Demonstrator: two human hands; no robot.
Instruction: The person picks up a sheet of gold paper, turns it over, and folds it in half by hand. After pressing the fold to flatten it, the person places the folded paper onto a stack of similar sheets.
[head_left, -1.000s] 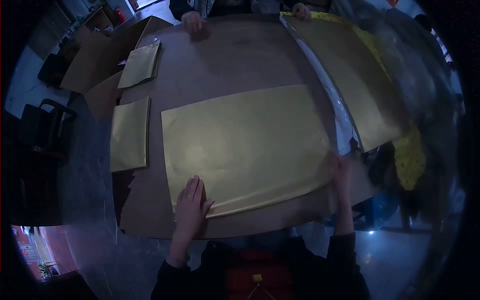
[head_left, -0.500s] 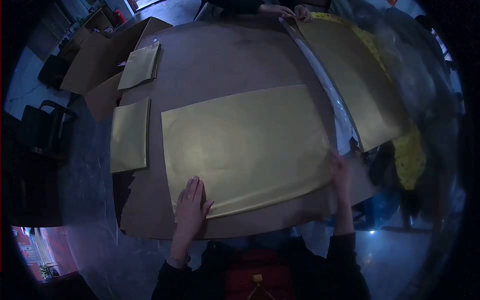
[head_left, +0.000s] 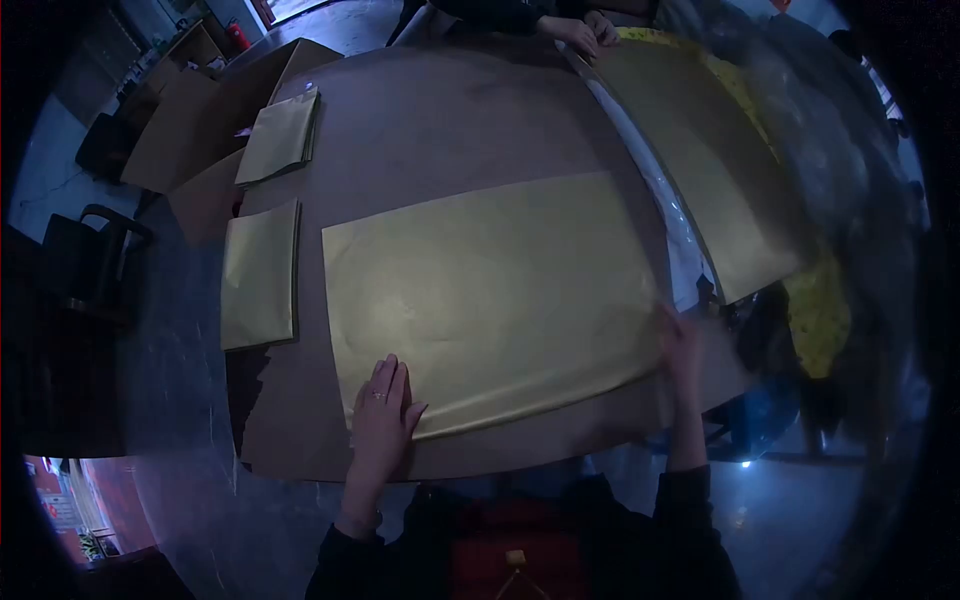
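Note:
A large sheet of gold paper [head_left: 490,290] lies across the near half of the brown table cover, its near edge softly folded or curled. My left hand [head_left: 385,410] rests flat on its lower left corner, fingers stretched out, a ring on one of them. At the sheet's right edge is my right hand [head_left: 682,345], blurred, so whether it grips the paper cannot be made out. To the left lie two folded stacks of the same gold paper, a nearer stack [head_left: 260,275] and a farther stack [head_left: 280,135].
On the right, another pile of gold sheets [head_left: 700,170] lies over white plastic wrapping [head_left: 680,240] and yellow material [head_left: 815,320]. A co-worker's hands [head_left: 582,32] are at its far end. An open cardboard box [head_left: 200,130] stands beyond the left edge, near a black chair [head_left: 85,250].
The co-worker's hands have shifted slightly to the right and nearer along the pile's far end. My own hands and the gold sheet stay nearly where they were.

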